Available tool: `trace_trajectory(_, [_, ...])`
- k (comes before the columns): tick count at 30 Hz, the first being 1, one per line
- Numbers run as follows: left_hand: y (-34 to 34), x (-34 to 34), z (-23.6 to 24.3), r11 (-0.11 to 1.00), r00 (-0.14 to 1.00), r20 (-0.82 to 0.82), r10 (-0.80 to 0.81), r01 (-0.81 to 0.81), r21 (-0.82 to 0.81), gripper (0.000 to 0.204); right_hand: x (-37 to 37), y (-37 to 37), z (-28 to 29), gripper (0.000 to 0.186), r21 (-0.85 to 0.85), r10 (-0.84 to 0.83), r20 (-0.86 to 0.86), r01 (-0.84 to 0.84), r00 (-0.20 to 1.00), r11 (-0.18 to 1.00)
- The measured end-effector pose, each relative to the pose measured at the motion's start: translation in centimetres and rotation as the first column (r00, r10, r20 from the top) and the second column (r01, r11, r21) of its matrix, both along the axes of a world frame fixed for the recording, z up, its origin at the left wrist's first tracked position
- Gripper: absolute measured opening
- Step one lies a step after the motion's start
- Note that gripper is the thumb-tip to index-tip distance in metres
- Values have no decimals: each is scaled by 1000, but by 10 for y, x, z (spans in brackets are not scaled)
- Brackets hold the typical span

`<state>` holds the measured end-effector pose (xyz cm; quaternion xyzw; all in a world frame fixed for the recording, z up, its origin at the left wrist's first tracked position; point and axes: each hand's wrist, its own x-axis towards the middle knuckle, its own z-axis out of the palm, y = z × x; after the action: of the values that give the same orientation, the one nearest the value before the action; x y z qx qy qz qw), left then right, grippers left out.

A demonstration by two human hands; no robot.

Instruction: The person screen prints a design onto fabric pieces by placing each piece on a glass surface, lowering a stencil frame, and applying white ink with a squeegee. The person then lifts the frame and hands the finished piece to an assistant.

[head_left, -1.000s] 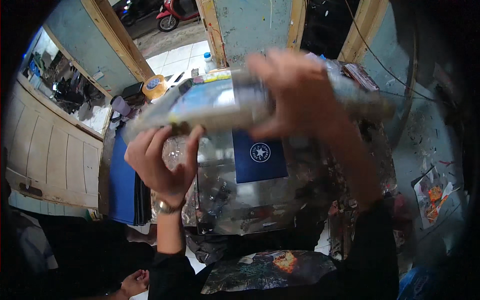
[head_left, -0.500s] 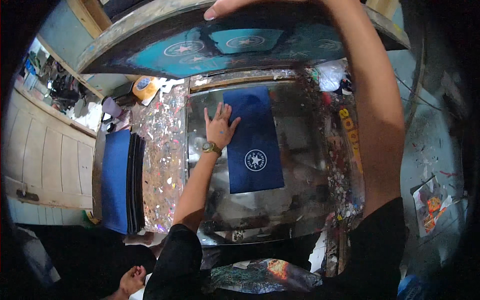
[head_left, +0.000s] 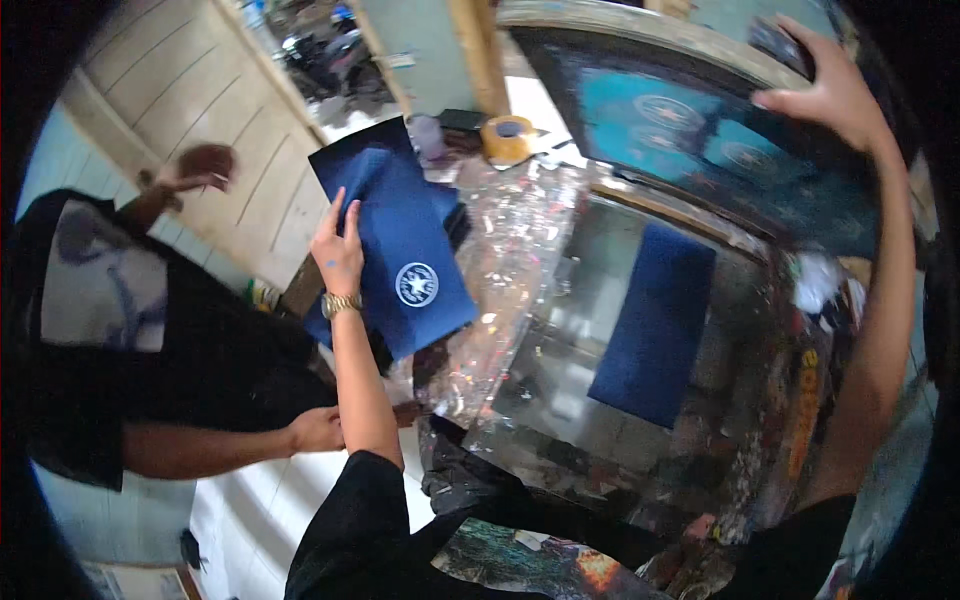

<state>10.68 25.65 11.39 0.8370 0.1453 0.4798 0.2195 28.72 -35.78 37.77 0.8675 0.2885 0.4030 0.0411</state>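
My left hand holds a navy blue sheet, marked with a white round star emblem, at the left of the bench, over other dark sheets. My right hand grips the upper edge of a raised screen-printing frame, beside a small dark object. The screen's turquoise stencil area shows pale star designs. Below it, a plain navy piece lies on a dark glossy board.
A co-worker stands at the left, with one hand raised and the other near the bench. An orange tape roll, purple cup, white plastic bag, paint-spattered bench surface and wooden door surround the work.
The view has swung left. My left hand has moved leftward off the board, taking hold of an emblem-marked sheet; a plain piece lies on the board. My right hand remains on the raised screen.
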Motion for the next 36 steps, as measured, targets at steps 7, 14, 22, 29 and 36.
trace_trajectory(7, [-7,1,-12,847,891,-23,453,-422,325,48,-7,11,6,104,100,62,-187,-44,980,994])
trace_trajectory(14, [-230,-8,-120,446,306,-671,-676,894,-41,78,-59,68,28,105,56,13,-397,11,918,998])
trace_trajectory(22, [-258,-5,-140,306,205,-799,-565,952,28,91,-59,52,29,98,30,11,-409,1,912,1000])
trace_trajectory(29, [-255,-7,-139,329,225,-820,-527,943,47,92,-49,56,26,90,69,90,-403,-68,911,995])
trace_trajectory(36, [-259,-6,-139,340,256,-813,-523,937,76,90,-49,56,27,87,102,75,-438,-34,896,994])
